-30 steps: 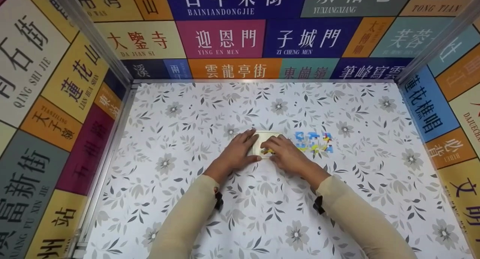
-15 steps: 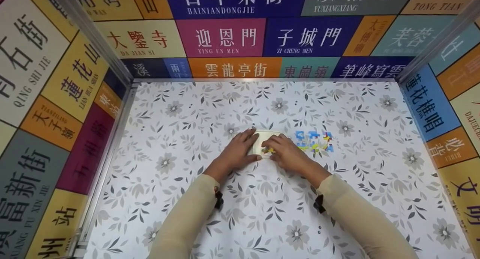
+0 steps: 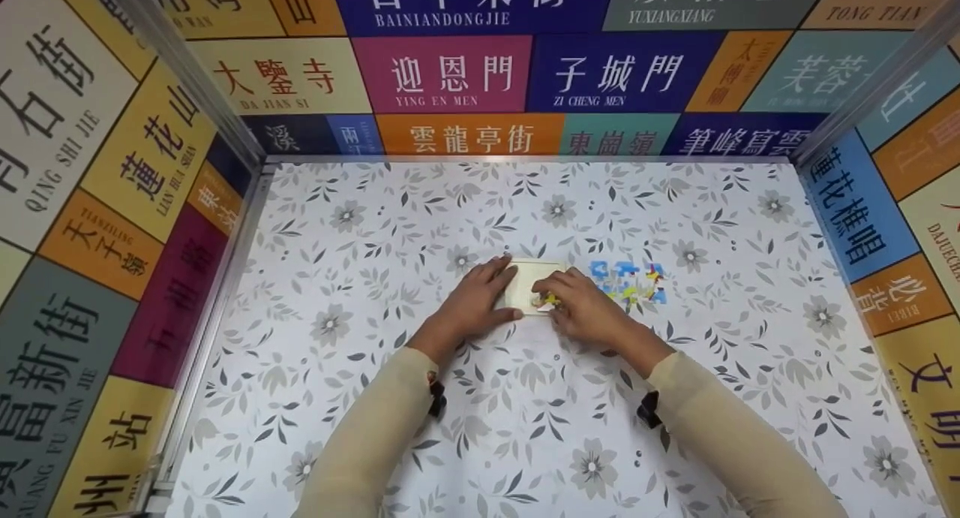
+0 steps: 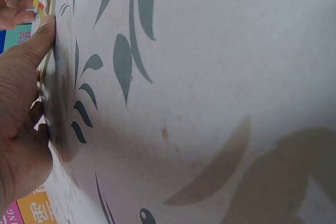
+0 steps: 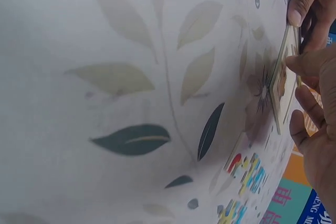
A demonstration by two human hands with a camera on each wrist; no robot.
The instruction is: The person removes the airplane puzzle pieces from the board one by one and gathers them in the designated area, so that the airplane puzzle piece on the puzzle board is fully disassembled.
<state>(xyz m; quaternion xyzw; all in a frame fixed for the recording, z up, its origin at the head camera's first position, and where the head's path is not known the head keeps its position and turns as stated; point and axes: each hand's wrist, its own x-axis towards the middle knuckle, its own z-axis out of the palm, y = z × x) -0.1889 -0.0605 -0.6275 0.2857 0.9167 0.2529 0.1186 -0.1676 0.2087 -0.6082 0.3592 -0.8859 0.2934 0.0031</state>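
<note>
A pale wooden puzzle tray (image 3: 525, 293) lies near the middle of the table in the head view. My left hand (image 3: 476, 296) holds its left side, the thumb at the near edge and the fingers toward the far corner. My right hand (image 3: 589, 304) is over the tray's right part and pinches a small puzzle piece (image 3: 549, 300) with yellow on it, partly hidden by the fingers. The right wrist view shows the pinching fingers above the tray (image 5: 283, 82). Several blue and yellow puzzle pieces (image 3: 626, 278) lie just right of the tray.
A white tablecloth (image 3: 375, 225) with grey leaves and flowers covers the table. Panels with large printed characters (image 3: 457, 79) wall in the back and both sides. In the right wrist view the loose pieces (image 5: 252, 174) lie flat beside the tray.
My right hand has shifted slightly to the right with the puzzle piece, and more of the tray's bare floor shows. The left hand stays on the tray's left side.
</note>
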